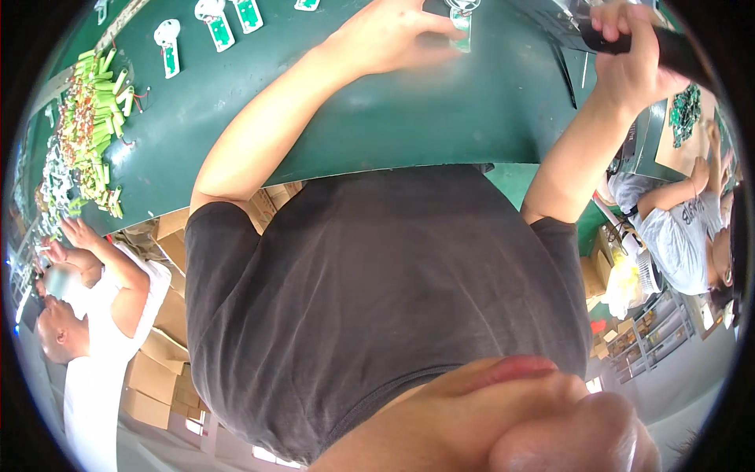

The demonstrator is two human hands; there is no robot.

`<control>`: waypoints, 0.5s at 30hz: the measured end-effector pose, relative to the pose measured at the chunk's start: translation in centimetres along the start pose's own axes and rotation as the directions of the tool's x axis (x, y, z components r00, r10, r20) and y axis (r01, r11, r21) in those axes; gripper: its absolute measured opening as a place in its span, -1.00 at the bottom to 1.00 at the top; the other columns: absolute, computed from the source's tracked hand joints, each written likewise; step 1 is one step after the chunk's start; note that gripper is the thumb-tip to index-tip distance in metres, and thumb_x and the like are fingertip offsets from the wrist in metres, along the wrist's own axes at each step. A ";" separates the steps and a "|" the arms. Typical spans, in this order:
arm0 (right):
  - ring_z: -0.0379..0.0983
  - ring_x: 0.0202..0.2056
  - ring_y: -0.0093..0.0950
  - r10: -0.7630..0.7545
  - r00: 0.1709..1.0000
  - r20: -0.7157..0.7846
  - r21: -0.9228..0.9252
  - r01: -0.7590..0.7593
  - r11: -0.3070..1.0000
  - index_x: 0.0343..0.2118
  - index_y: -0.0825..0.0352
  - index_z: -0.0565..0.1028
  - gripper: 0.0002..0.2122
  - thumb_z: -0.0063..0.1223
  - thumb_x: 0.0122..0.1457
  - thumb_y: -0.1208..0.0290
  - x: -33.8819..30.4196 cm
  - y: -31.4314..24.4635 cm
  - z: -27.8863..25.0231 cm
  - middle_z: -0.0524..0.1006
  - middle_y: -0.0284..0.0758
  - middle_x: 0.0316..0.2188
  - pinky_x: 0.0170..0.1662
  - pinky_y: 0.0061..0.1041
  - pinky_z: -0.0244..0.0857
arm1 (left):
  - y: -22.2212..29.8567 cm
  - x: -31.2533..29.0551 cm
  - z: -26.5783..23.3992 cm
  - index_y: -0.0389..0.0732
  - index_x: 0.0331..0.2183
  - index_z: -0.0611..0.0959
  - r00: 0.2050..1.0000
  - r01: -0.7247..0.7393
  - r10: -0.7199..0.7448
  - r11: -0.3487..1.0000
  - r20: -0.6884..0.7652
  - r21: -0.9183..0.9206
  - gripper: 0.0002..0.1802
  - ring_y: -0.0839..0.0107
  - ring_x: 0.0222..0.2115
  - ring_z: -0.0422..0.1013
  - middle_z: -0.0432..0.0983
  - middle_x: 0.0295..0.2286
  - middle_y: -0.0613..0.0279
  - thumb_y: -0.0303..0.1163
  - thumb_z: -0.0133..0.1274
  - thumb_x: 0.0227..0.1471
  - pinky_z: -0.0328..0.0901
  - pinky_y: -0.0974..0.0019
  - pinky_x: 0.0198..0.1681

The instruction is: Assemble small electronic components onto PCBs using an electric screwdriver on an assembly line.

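Note:
My left hand (385, 35) reaches over the green table with its fingers stretched out and apart, partly smeared by motion. Its fingertips meet the edge of a small white device with a green circuit board (462, 38), which has a rounded head at the top edge of the view. At the upper right, my right hand (633, 59) is closed around a thick black rod-shaped tool (683, 55); its exact kind is unclear. More white devices with green boards (220, 33) lie at the far left, among them a separate one (167, 49).
Green-wrapped cylinders with wires (102, 118) are heaped along the left of the green table (409, 118). A co-worker in white (118, 307) sits at left, another in grey (672, 228) at right near a pile of green boards (684, 110). Cardboard boxes (153, 377) stand below.

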State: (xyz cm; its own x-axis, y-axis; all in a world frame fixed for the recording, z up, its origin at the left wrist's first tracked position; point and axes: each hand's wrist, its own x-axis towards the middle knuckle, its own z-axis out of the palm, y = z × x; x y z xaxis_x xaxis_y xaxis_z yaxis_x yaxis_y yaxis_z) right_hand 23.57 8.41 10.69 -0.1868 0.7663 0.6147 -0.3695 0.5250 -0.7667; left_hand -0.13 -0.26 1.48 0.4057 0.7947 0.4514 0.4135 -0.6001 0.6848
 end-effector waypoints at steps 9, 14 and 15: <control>0.31 -0.64 -0.48 -0.085 0.979 -0.185 -0.170 0.053 0.984 -0.09 0.40 0.32 -0.71 -0.01 0.12 0.74 1.5 0.9 -2.4 0.43 -0.27 -0.56 -0.51 -0.41 0.31 | -0.1 0.0 0.0 -0.22 -0.38 0.75 1.000 0.000 0.000 1.000 0.000 0.026 -0.78 -0.05 0.05 0.47 0.33 0.18 -0.15 -0.37 0.39 -0.15 0.45 0.14 0.03; 0.29 -0.62 -0.56 0.117 0.989 -0.091 -0.187 -0.133 0.973 0.18 0.36 0.23 -0.52 0.00 0.18 0.69 0.9 -0.1 1.4 0.40 -0.34 -0.54 -0.53 -0.52 0.29 | -0.2 -0.4 -0.2 -0.22 -0.37 0.75 1.000 -0.024 0.024 0.999 -0.007 0.038 -0.78 -0.06 0.03 0.48 0.32 0.18 -0.16 -0.37 0.39 -0.14 0.44 0.13 0.04; 0.29 -0.63 -0.56 0.093 0.994 -0.056 -0.190 -0.102 0.977 0.20 0.35 0.22 -0.49 0.04 0.17 0.64 -0.1 0.4 1.9 0.36 -0.36 -0.56 -0.54 -0.53 0.27 | -0.1 -0.5 -0.3 -0.23 -0.38 0.75 1.000 -0.003 0.003 1.000 -0.003 0.028 -0.78 -0.07 0.03 0.47 0.32 0.18 -0.17 -0.37 0.38 -0.14 0.44 0.13 0.04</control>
State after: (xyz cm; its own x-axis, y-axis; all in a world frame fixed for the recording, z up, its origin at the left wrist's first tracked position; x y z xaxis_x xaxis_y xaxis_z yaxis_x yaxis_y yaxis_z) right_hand 21.71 7.86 10.64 -0.1688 0.8314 0.5295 -0.1692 0.5048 -0.8465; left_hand -0.63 -0.57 1.38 0.4045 0.7931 0.4554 0.4352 -0.6049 0.6668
